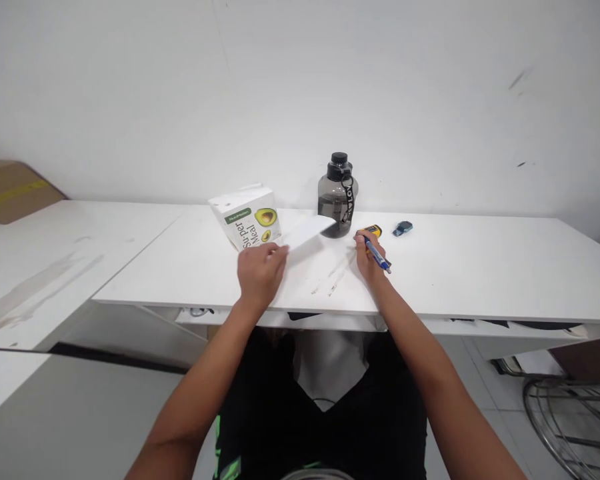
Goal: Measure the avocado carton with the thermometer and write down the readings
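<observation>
My left hand (pixel 263 275) is closed with its fingertips on the edge of a white sheet of paper (pixel 305 230), which tilts up off the desk. Just behind that hand is a white package (pixel 244 217) with avocado pictures and green lettering; its lower part is hidden by my fingers. In my right hand (pixel 366 257) a blue pen (pixel 377 253) is gripped, its clip end pointing back toward me. A yellow and black tape measure (pixel 373 231) lies right beside those fingers, partly covered by them. The pen's tip is not clearly visible.
A large dark water bottle (pixel 336 197) stands behind the paper, near the wall. Right of the tape measure lies a small dark blue object (pixel 403 228). A cardboard box (pixel 17 190) sits at the far left. Below the white desktop (pixel 480 267) runs an open shelf.
</observation>
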Demonstrator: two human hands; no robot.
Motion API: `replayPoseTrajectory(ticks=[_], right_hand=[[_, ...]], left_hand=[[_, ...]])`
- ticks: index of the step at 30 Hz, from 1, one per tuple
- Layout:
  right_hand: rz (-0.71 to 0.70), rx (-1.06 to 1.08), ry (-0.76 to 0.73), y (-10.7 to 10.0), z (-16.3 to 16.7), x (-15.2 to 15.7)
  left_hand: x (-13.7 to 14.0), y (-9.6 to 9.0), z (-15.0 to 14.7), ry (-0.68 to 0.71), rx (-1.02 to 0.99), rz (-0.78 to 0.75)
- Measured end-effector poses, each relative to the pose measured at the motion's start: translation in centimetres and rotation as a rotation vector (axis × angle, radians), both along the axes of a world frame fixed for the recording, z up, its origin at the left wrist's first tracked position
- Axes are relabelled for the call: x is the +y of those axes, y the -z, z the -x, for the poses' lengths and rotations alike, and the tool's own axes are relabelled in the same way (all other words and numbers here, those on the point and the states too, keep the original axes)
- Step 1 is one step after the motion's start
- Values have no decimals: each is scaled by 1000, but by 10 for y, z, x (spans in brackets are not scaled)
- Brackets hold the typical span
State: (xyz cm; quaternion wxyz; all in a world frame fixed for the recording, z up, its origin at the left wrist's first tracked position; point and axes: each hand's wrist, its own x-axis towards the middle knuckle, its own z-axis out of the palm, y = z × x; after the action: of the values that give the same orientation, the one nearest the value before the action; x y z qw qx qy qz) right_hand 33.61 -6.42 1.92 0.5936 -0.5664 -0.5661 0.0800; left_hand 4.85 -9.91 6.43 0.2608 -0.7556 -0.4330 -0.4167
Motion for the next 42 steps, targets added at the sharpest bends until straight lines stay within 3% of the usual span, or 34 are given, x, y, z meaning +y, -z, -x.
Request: replayPoseTrajectory(ticks=[4, 8, 11, 15, 20, 22, 25, 27, 32, 42], right_hand=[[-20, 30, 35, -2, -1, -1], [30, -97, 33, -4, -2, -1], [160, -265, -15, -4, -2, 1], [319, -362, -74, -4, -3, 4], [442, -526, -12, -8, 1, 2], [475, -594, 5, -10, 3, 1], [479, -667, 10, -12, 7, -1], [482, -706, 9, -12, 8, -1], [554, -763, 42, -12, 8, 1], [603, -773, 75, -14, 11, 0]], left_hand=[[-20, 23, -13, 250, 223, 178], [-37, 48, -17, 306, 274, 385], [-44, 55, -13, 328, 211, 437], [-27, 49, 0, 173, -133, 405], [37, 25, 31, -188, -782, 534], [61, 18, 45, -200, -935, 570], [83, 15, 61, -18, -1115, 659], [88, 17, 68, 73, -1187, 712], [88, 25, 72, 0, -1171, 687], [89, 27, 74, -3, -1136, 689]])
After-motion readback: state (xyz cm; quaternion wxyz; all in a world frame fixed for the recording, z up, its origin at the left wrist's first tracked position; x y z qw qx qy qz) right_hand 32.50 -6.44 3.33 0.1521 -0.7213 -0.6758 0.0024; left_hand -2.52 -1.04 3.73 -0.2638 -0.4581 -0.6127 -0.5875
